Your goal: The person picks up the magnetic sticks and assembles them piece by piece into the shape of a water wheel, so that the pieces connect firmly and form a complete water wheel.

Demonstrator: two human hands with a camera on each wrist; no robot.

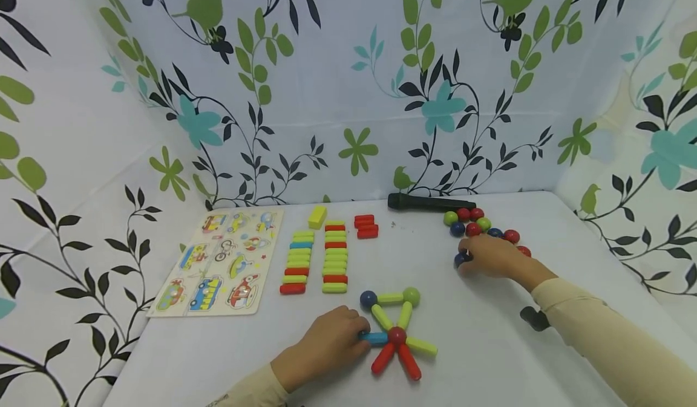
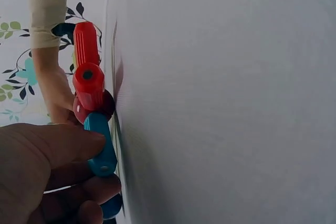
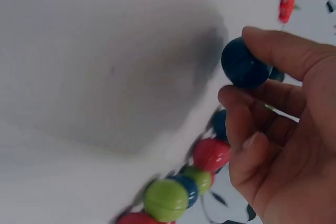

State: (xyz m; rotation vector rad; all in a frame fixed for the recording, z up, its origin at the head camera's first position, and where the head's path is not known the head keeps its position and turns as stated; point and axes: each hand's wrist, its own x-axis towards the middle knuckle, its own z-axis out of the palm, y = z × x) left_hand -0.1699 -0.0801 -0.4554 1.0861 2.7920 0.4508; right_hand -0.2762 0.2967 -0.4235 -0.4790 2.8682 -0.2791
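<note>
A figure of magnetic sticks and balls (image 1: 397,335) lies on the white table (image 1: 490,346) near the front. My left hand (image 1: 360,335) pinches its blue stick (image 2: 100,145), which joins the red centre ball (image 2: 92,107); two red sticks (image 2: 86,72) stick out beyond it. To the right, my right hand (image 1: 465,259) holds a dark blue ball (image 3: 244,66) between thumb and fingers, just off the table. It is at the near end of a cluster of red, green and blue balls (image 1: 479,225). A green ball (image 3: 165,199) and a red ball (image 3: 211,153) lie close under the hand.
Two rows of coloured sticks (image 1: 316,256) lie mid-table, with red sticks (image 1: 366,225) and a yellow block (image 1: 317,216) behind them. A vehicle puzzle board (image 1: 218,262) lies at the left. A black cylinder (image 1: 430,202) rests by the patterned back wall.
</note>
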